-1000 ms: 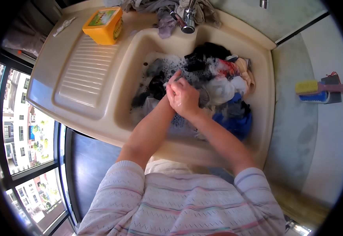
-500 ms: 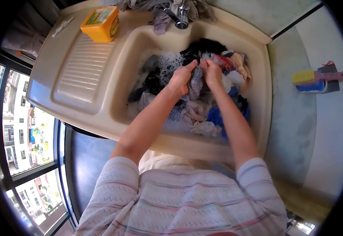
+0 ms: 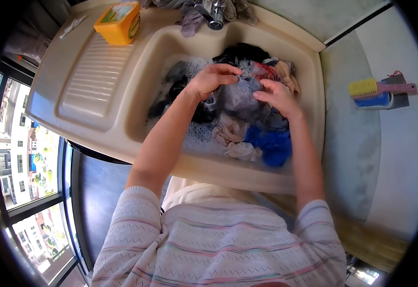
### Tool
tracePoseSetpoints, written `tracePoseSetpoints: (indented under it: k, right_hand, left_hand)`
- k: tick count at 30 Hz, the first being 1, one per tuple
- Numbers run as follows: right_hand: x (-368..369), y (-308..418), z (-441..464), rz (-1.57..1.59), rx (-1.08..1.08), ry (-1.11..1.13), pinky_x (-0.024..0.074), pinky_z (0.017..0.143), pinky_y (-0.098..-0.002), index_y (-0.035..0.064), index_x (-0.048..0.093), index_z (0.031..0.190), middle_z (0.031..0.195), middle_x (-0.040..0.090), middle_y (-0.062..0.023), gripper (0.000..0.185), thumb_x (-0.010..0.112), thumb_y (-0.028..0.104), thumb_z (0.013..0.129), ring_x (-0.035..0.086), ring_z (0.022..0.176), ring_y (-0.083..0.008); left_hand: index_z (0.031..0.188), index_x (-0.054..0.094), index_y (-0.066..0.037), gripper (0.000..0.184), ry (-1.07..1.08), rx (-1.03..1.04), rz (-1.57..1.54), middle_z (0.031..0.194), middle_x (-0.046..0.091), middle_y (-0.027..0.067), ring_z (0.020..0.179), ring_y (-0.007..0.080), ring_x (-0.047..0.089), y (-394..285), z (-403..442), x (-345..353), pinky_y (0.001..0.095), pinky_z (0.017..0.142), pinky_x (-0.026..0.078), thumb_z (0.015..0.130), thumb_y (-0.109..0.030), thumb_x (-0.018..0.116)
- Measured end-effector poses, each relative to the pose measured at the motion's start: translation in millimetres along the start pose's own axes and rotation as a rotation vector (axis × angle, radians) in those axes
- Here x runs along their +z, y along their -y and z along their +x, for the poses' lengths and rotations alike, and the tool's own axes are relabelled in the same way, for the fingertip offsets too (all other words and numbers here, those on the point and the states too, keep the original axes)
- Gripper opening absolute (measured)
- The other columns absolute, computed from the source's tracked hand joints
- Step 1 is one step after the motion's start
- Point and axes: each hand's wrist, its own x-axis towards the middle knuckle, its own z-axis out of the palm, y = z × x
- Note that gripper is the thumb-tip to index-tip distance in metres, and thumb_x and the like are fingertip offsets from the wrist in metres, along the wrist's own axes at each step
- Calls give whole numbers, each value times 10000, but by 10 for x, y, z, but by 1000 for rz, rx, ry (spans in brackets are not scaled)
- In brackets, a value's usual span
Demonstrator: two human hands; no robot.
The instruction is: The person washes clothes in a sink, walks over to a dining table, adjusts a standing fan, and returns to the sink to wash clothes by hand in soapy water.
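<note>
A wet grey garment [image 3: 240, 99] hangs spread between my two hands, low over the soapy water in the sink [image 3: 139, 103]. My left hand [image 3: 213, 81] pinches its upper left part, the fingers curled over the top. On the other side, my right hand [image 3: 280, 99] grips the right part between thumb and fingers. Around the garment lie a black cloth [image 3: 242, 51], a red patterned cloth [image 3: 265, 71], a beige cloth [image 3: 288, 79], a cream cloth [image 3: 230, 129] and a blue cloth [image 3: 272, 146]. White suds [image 3: 197, 136] float at the left.
The tap [image 3: 215, 16] rises behind the basin, with grey cloths [image 3: 190, 19] draped beside it. A yellow tub [image 3: 118, 24] stands on the ribbed drainboard [image 3: 87, 88]. A yellow-bristled brush [image 3: 367, 87] hangs on the right wall. Windows [image 3: 32, 143] are at the left.
My hands have moved apart, and the grey garment, bunched before, is now spread wider between them. The view has shifted slightly, and more of the blue cloth shows.
</note>
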Motion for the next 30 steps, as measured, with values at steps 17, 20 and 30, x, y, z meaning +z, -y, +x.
tracePoseSetpoints:
  k: [17,20,30]
  right_hand:
    - [-312,-224,340,75,-163,-854,409,734,-259,-2,547,990,944,571,-89,321,632,212,765,521,847,-148]
    - [-195,-304,150,-340,63,-451,407,772,-291,-12,548,1019,962,583,-87,502,686,351,699,526,865,-162]
    - [139,-126,487,703,37,-195,458,726,-277,53,535,1089,936,563,-80,404,534,7,688,548,832,-173]
  left_hand:
    - [748,603,2,319,-83,-185,745,590,540,15,489,98,476,-19,-44,-145,227,463,383,613,-254,737]
    - [732,595,-1,235,-208,-63,212,609,558,17,529,105,501,-4,11,-302,237,501,405,623,-171,716]
    - [1013,517,-11,211,-293,-24,-692,961,582,111,868,241,570,364,235,-217,374,804,456,846,-134,477]
